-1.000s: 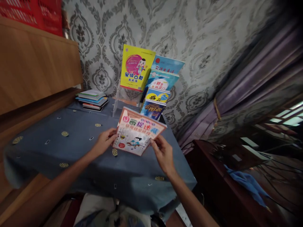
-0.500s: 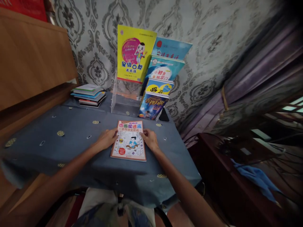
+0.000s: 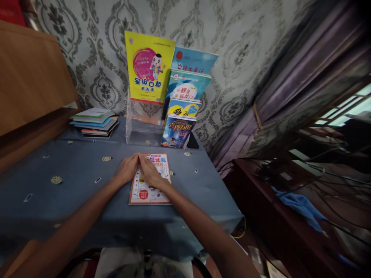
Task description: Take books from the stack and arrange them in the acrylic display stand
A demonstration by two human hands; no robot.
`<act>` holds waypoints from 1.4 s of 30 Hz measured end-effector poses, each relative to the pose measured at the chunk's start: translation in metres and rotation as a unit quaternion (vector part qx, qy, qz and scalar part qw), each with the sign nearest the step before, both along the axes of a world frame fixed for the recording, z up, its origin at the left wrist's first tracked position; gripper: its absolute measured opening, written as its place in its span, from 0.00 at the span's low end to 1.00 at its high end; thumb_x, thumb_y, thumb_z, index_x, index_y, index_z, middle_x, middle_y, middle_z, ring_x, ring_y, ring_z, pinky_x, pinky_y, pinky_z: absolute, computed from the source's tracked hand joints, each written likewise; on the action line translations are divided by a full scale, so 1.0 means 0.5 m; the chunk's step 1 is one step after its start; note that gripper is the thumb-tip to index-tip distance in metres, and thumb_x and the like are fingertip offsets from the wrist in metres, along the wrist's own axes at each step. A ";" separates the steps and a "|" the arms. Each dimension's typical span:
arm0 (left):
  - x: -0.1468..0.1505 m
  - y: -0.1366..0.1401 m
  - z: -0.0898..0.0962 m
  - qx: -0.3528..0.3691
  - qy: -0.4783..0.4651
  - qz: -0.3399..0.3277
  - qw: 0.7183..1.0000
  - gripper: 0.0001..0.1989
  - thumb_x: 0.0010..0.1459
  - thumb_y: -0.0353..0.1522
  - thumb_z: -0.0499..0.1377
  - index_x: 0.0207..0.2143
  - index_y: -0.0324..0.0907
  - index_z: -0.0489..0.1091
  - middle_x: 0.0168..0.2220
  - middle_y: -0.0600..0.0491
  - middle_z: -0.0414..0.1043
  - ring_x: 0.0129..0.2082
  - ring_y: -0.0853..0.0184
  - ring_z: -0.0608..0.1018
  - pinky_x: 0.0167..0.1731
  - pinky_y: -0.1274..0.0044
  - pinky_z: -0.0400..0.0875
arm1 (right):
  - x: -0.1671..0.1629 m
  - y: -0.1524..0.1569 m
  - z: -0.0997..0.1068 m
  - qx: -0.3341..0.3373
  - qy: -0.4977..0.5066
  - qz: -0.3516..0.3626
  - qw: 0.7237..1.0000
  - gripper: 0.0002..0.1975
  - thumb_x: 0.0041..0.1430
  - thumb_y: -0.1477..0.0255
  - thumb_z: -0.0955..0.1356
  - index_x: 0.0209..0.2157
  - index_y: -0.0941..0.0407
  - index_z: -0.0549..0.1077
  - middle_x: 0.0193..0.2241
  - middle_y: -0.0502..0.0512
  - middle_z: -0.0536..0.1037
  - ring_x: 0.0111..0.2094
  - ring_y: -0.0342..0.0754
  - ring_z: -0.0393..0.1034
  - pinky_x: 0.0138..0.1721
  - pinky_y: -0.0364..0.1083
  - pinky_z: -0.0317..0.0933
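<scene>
A thin children's picture book (image 3: 155,196) with an orange border and Chinese title lies flat near the middle of the table. My left hand (image 3: 128,168) is at its upper left edge, fingers together and closed on that side. My right hand (image 3: 150,173) reaches across the cover, its fingers stretched towards the same upper left corner, where both hands' fingertips meet. Part of the title and the drawn figure are hidden under the right hand. The book's right side and lower edge are free of my hands.
Behind the book stands a clear acrylic rack (image 3: 139,135) with a yellow workbook (image 3: 149,69) and several storybooks (image 3: 179,129). A dark phone (image 3: 193,141) lies beside it. Several books are stacked (image 3: 94,121) at the left. A dark red cabinet (image 3: 261,212) stands right of the table (image 3: 199,193).
My right hand has left the book's right edge and crossed over the cover to the upper left corner, beside my left hand. The view has shifted slightly right.
</scene>
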State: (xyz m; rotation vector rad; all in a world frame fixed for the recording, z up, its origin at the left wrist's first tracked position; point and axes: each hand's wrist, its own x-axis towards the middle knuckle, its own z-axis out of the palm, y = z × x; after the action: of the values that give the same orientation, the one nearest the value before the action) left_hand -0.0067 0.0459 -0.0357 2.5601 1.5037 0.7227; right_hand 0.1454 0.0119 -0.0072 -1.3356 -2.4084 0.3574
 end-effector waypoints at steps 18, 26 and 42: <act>-0.005 0.015 -0.014 0.011 0.069 -0.008 0.997 0.22 0.69 0.31 0.44 0.60 0.36 0.66 0.63 0.41 0.67 0.67 0.55 0.64 0.62 0.59 0.62 | 0.226 0.042 -0.055 -0.023 0.015 -0.137 0.990 0.25 0.69 0.72 0.56 0.66 0.54 0.62 0.67 0.57 0.63 0.68 0.52 0.56 0.69 0.58 0.47; 0.003 0.026 0.030 -0.046 0.194 -0.120 0.973 0.32 0.72 0.45 0.38 0.70 0.35 0.49 0.71 0.40 0.47 0.72 0.55 0.51 0.67 0.58 0.46 | 0.232 0.049 -0.053 -0.050 0.053 -0.129 0.989 0.25 0.72 0.67 0.54 0.66 0.56 0.61 0.66 0.58 0.64 0.68 0.52 0.55 0.69 0.61 0.46; 0.110 -0.114 0.061 -0.043 0.161 -0.408 0.897 0.37 0.69 0.54 0.43 0.71 0.43 0.46 0.71 0.42 0.51 0.72 0.58 0.51 0.67 0.57 0.26 | 0.225 0.050 -0.049 -0.073 0.087 -0.143 0.983 0.30 0.73 0.57 0.52 0.67 0.57 0.60 0.67 0.60 0.63 0.68 0.53 0.54 0.70 0.57 0.42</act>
State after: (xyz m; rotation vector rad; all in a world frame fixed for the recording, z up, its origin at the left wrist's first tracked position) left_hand 0.0483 -0.0111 -0.0052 2.9346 0.3460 0.1149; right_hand 0.2578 0.0368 -0.0319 -1.6169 -2.0446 0.5545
